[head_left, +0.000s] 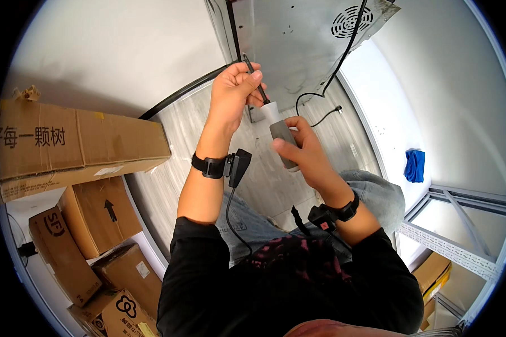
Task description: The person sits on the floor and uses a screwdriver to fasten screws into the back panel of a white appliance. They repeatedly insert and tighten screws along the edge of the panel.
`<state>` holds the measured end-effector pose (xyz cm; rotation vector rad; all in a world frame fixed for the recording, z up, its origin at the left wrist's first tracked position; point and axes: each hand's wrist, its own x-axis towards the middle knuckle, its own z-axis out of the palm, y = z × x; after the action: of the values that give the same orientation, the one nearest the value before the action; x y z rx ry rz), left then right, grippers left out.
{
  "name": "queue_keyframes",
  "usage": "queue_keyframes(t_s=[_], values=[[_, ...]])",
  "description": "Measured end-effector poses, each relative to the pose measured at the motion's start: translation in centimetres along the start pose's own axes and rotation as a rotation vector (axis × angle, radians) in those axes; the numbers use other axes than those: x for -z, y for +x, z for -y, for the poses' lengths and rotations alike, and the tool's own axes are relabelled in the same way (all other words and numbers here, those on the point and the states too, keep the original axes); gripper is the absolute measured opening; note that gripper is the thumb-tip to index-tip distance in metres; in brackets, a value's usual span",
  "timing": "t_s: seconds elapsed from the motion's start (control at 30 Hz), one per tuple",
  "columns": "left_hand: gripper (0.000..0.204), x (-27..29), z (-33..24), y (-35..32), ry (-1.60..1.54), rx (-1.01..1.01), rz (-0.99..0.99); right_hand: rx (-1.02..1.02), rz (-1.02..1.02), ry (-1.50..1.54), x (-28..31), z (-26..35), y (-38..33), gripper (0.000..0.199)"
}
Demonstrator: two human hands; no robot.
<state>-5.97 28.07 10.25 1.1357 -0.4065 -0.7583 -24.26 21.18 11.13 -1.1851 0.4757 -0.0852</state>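
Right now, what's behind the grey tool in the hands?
Behind the grey tool: pale plank floor and the metal panel with its black cable. The tool's tip is hidden by the left hand; the right hand covers its lower body.

open floor in the middle of the frame, pale planks – free lane running from centre toward the right, up to the white wall.

top centre: grey metal appliance back leans in overhead, closing off the way up. black cable dangles from it and trails over the floor – snag risk just right of centre.

left side blocked – long cardboard box across, smaller cartons stacked below it to the lower left.

right: blue cloth lying by the wall, low. lower right shut by a metal shelf frame.
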Motion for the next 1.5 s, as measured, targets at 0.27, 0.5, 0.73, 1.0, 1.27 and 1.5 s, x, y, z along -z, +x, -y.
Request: queue_keyframes(t_s=[0.27,0.5,0.73,1.0,1.27,1.5], values=[[0.024,-0.1,-0.6,-0.1,-0.028,0.062,0.024,-0.01,0.131,0.016,1.2,1.0,-0.5,0.056],[0.021,1.2,0.0,0.7,0.023,0.069,0.096,-0.152,0.222,0.23,1.2,1.2,-0.6,0.06],[0.018,-0.1,-1.2,-0.1,0.028,0.1,0.054,-0.102,0.176,0.003,2.0,0.6,-0.6,0.058],[0.023,0.5,-0.3,0.4,0.106,0.043,0.07,-0.184,0.266,0.368,1.7,0.9,-0.5,0.057],[0.021,-0.2,-0.4,0.2,0.046,0.056,0.021,0.047,0.08,-0.074,1.8,-0.1,-0.8,0.053],[0.023,0.2,-0.2,0.3,0.049,0.023,0.052,-0.13,0.252,0.443,2.4,0.1,-0.3,0.051]])
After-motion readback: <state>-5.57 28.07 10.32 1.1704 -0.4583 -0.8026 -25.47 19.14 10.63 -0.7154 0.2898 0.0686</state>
